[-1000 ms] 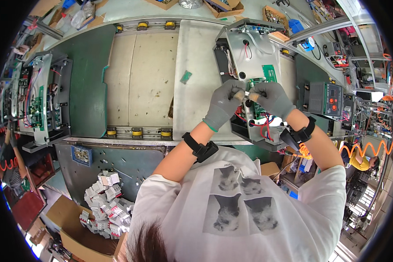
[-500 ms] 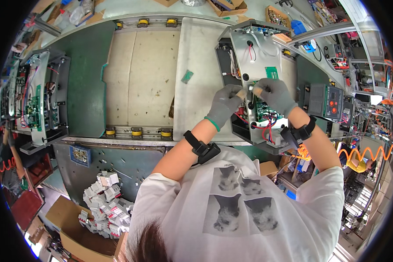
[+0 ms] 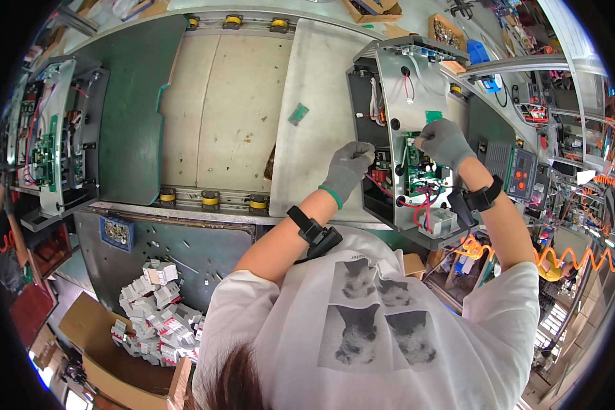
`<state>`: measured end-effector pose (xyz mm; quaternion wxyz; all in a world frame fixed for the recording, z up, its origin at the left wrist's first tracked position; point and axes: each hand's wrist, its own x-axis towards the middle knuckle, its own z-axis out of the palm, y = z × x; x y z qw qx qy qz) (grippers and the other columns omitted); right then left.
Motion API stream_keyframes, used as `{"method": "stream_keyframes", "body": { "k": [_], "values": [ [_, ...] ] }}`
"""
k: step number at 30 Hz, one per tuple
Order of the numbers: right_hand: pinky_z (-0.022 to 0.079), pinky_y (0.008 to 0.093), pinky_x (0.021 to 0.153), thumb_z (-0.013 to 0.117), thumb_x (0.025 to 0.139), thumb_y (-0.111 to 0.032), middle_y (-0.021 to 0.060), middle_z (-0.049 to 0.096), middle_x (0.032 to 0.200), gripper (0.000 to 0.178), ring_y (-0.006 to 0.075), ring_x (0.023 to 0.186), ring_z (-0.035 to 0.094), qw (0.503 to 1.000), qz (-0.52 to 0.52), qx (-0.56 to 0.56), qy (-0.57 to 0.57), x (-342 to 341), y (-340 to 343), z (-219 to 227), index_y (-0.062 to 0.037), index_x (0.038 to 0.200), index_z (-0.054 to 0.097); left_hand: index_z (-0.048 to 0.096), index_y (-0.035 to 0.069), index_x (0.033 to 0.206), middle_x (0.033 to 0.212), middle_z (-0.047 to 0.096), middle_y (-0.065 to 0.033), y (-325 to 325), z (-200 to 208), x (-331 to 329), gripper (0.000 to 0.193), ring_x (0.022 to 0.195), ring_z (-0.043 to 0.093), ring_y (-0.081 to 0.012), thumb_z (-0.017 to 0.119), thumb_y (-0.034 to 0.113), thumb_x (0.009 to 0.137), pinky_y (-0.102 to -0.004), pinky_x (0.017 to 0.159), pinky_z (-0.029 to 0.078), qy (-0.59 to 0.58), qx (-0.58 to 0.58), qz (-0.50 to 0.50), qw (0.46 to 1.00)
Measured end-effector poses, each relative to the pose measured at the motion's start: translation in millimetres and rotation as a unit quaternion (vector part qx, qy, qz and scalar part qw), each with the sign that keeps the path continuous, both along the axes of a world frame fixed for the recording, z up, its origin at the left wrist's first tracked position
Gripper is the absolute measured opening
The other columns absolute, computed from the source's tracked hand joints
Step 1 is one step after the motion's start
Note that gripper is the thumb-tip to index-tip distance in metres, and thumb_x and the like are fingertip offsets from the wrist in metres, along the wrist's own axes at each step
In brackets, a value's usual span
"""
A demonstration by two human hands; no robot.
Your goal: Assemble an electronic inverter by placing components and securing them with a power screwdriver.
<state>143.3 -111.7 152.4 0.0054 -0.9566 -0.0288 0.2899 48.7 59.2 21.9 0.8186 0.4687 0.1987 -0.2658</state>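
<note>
Head camera, bottom of the frame: dark hair (image 3: 236, 376) overlaps a white T-shirt (image 3: 389, 307) printed with grey pictures. Bare forearms reach up from it, each wearing a black wrist strap (image 3: 314, 231).

The two grey-gloved hands are apart, right of centre. The left hand (image 3: 348, 169), fingers curled, is at the left side of an open metal unit (image 3: 427, 85); whether it grips anything is hidden. The right hand (image 3: 447, 143) has its fingers drawn together over the upper end of a green circuit board (image 3: 424, 176) inside that unit; I cannot tell whether it holds something. Red and blue wires (image 3: 427, 203) loop below the board.

The unit stands right of centre, by a pale metal plate (image 3: 314, 154) on which a small green piece (image 3: 298, 114) lies. At the lower left, grey-white parts (image 3: 160, 311) are heaped in and beside a cardboard box (image 3: 92, 324), with a blue tray (image 3: 117, 233) above them.

Farther out, a green panel (image 3: 133, 116) lies at upper left, and a second open unit (image 3: 50, 147) stands at the left edge. A grey box with red buttons (image 3: 518, 171) sits right of the hands. Toward the top right is a carton of small parts (image 3: 446, 34); an orange coiled hose (image 3: 567, 265) crosses the right side.
</note>
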Motion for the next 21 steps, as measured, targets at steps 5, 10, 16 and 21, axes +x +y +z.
{"method": "stream_keyframes", "body": {
  "k": [5, 10, 16, 21],
  "values": [
    [0.05, 0.0364, 0.068, 0.067, 0.073, -0.026, 0.0169, 0.063, 0.07, 0.023, 0.0302, 0.067, 0.063, 1.0, 0.004, -0.002, -0.011, -1, 8, 3, -0.0025, 0.071, 0.067, 0.06, 0.003, 0.106, 0.075, 0.058, 0.0003, 2, -4, 2, 0.022, 0.059, 0.049, -0.0055, 0.06, 0.01, 0.085, -0.02, 0.054, 0.042, 0.006, -0.009, 0.01, 1.0],
    [0.05, 0.0364, 0.071, 0.066, 0.071, -0.024, 0.0172, 0.064, 0.073, 0.021, 0.0315, 0.072, 0.063, 1.0, 0.0, -0.027, -0.007, 7, 13, -6, -0.0031, 0.071, 0.068, 0.061, 0.003, 0.105, 0.076, 0.058, 0.0002, 1, -8, 6, 0.021, 0.06, 0.05, -0.0056, 0.06, 0.01, 0.085, -0.02, 0.054, 0.042, 0.018, -0.019, 0.014, 1.0],
    [0.051, 0.0368, 0.075, 0.064, 0.07, -0.023, 0.0182, 0.066, 0.085, 0.02, 0.0335, 0.081, 0.063, 0.997, 0.002, -0.074, 0.016, 12, 22, -7, -0.0037, 0.074, 0.069, 0.062, 0.004, 0.103, 0.076, 0.058, 0.0009, -2, -23, 16, 0.02, 0.06, 0.05, -0.0046, 0.061, 0.011, 0.085, -0.0192, 0.053, 0.042, 0.02, -0.021, 0.019, 0.999],
    [0.05, 0.0371, 0.076, 0.065, 0.071, -0.025, 0.0183, 0.066, 0.081, 0.021, 0.0341, 0.08, 0.064, 0.998, -0.05, -0.038, -0.031, 0, 18, -8, -0.0049, 0.075, 0.069, 0.058, 0.007, 0.112, 0.094, 0.062, -0.0107, -8, -45, 52, 0.034, 0.073, 0.06, -0.0217, 0.064, 0.014, 0.079, -0.033, 0.07, 0.049, -0.194, 0.4, 0.012, 0.896]
  ]
}}
